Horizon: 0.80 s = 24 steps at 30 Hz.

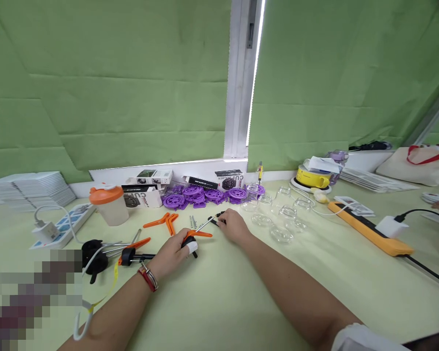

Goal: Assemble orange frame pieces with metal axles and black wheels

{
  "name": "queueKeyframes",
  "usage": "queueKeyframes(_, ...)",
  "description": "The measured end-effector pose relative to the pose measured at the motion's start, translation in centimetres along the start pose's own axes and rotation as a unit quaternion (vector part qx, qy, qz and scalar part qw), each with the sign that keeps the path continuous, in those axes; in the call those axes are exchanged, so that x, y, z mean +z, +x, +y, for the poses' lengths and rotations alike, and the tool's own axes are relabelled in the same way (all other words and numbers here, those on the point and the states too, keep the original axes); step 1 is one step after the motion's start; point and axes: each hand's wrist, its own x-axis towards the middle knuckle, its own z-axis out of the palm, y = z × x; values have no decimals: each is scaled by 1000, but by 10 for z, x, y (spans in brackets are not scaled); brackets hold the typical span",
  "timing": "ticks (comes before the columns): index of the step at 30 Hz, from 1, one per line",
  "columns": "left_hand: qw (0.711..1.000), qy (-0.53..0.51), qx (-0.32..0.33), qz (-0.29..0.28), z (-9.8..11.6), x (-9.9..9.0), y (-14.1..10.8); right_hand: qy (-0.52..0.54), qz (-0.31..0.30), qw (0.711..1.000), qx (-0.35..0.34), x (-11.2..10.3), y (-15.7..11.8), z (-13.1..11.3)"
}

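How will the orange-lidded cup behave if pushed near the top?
The cup would probably tip before sliding: it stands upright, tapering to a narrower base under a wide lid. Its smooth, even walls suggest stiff plastic, so likely little flex. Weight is a guess; the cloudy wall obscures any contents.

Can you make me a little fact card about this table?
Left hand: holds an orange and black piece
Right hand: seems to pinch a thin metal rod
Far side: purple parts, printed boxes
On the right: clear containers, yellow pot, orange power strip
On the left: cup with orange lid
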Motion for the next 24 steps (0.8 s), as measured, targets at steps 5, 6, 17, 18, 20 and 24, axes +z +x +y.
queueKeyframes(5, 1000, -13, -11, 4, 1, 0, 0, -94, -25, 995, -28, 11, 1, -6)
queueKeyframes(6, 1000, -27, -16, 5, 2, 0, 0, -102, -29, 994, -33, 11, 1, -7)
queueKeyframes(17, 989, -135, -59, -11, -3, 2, -1, -88, -72, 993, -34, 8, -11, -14)
queueKeyframes(18, 989, -137, -57, -9, -3, 2, -1, -87, -80, 992, -34, 8, -12, -14)
queueKeyframes(20, 987, -150, -60, -9, -3, 3, -1, -84, -91, 992, -39, 8, -14, -17)
queueKeyframes(24, 975, -199, -96, 27, -2, 2, 2, -74, -102, 990, -58, 6, -18, -20)
